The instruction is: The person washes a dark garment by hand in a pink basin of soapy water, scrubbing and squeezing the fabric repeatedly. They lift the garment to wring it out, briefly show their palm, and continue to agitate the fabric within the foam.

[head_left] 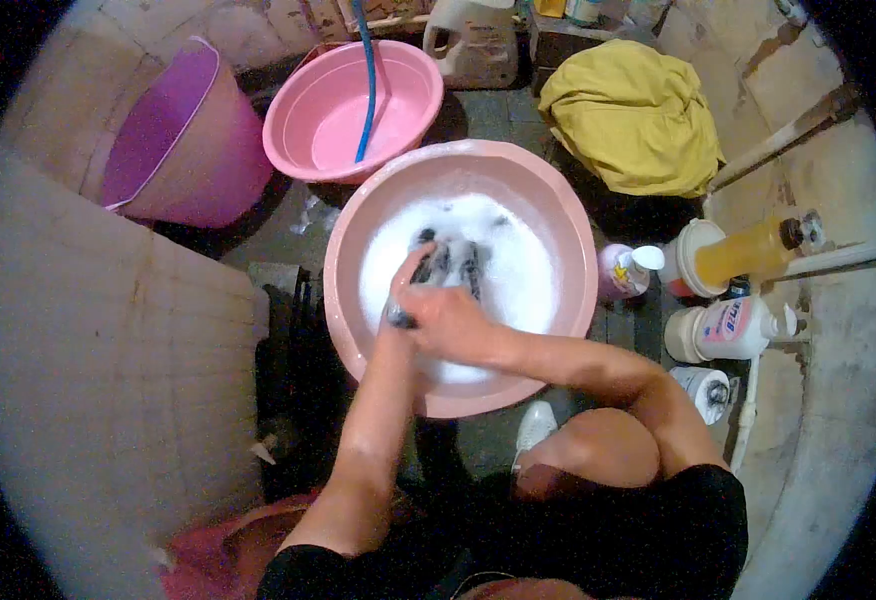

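A wide pink basin [343, 340] full of white suds [523, 265] stands in front of me. Dark wet cloth [473, 268], partly covered in foam, lies in its middle. My left hand [413, 272] reaches into the suds with its fingers closed on the cloth; part of it is hidden behind my other hand. Crossing over my left wrist, my right hand [450, 322] is closed, and a dark soapy bit of the cloth shows at its fingers.
Behind the basin are a pink tub [293, 120] with a blue hose [369, 95], a purple bucket [208, 160] and a yellow cloth heap [633, 115]. Pump bottles [738, 328] and a bottle of yellow liquid [743, 255] stand along the right wall. A washboard-like pale wall [128, 380] rises at left.
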Demonstrator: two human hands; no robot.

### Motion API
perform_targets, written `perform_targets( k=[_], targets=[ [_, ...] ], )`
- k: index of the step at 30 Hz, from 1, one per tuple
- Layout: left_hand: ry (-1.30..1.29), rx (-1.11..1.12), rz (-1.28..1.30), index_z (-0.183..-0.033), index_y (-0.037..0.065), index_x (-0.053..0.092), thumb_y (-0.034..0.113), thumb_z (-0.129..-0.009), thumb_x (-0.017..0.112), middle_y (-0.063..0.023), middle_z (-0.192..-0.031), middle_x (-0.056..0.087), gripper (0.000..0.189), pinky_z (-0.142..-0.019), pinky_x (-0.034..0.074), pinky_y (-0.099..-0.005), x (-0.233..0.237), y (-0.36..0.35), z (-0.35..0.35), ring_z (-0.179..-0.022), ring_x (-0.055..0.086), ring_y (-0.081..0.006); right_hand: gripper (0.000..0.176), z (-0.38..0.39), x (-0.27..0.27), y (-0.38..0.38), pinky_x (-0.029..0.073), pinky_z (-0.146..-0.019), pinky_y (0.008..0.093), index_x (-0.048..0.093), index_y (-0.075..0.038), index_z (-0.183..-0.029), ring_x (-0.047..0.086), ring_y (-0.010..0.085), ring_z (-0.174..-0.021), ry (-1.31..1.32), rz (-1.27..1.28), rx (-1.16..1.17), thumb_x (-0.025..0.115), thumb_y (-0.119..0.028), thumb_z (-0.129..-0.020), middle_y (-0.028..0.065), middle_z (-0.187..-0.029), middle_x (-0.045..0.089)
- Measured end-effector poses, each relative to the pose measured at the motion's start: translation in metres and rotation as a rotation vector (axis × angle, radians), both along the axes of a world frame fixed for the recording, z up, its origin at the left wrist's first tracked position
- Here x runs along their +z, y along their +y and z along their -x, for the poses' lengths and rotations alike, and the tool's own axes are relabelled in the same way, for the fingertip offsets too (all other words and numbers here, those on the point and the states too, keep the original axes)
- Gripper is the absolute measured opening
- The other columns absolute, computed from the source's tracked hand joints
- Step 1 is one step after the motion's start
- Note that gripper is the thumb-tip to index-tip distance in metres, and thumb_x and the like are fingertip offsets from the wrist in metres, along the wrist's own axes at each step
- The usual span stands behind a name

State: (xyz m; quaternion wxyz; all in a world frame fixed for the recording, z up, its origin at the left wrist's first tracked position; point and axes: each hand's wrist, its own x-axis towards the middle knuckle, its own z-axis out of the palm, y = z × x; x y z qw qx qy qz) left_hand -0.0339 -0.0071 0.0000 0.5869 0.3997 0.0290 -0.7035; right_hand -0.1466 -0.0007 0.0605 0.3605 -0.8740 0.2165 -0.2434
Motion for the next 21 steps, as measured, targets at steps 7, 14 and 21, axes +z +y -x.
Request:
perform_targets(
  k=[7,14,21],
  targets=[
    [0.021,0.215,0.024,-0.107,0.006,0.057,0.035,-0.092,0.048,-0.0089,-0.104,0.061,0.034,-0.083,0.049,-0.0398,-0.016,-0.016,0.017,-0.096,0.058,-0.0247,0.031,0.025,-0.12,-0.122,0.048,-0.065,0.044,0.061,-0.003,-0.078,0.06,0.035,-0.07,0.179,0.057,-0.524,0.054,-0.033,-0.083,0.0217,-0.074,0.06],
    [-1.374,0.018,0.112,-0.129,0.006,0.039,0.028,-0.08,0.066,-0.0211,-0.131,0.039,0.06,-0.09,0.042,-0.0473,0.0,-0.051,-0.011,-0.11,0.049,-0.0344,0.047,0.054,-0.1,-0.147,0.041,-0.088,0.0514,0.048,-0.009,-0.124,0.051,0.0431,-0.106,0.468,-0.169,-0.732,0.058,-0.032,-0.085,0.0247,-0.115,0.053],
    [-2.277,-1.12,-0.037,-0.123,0.012,0.053,0.026,-0.081,0.058,-0.0164,-0.147,0.023,0.045,-0.099,0.035,-0.0524,-0.102,-0.04,0.016,-0.134,0.021,-0.0404,0.045,0.039,-0.182,-0.113,0.031,-0.103,0.0507,0.045,-0.017,-0.132,0.035,0.0417,-0.126,0.73,0.285,-0.104,0.046,-0.024,-0.088,0.0257,-0.141,0.029]
  ],
)
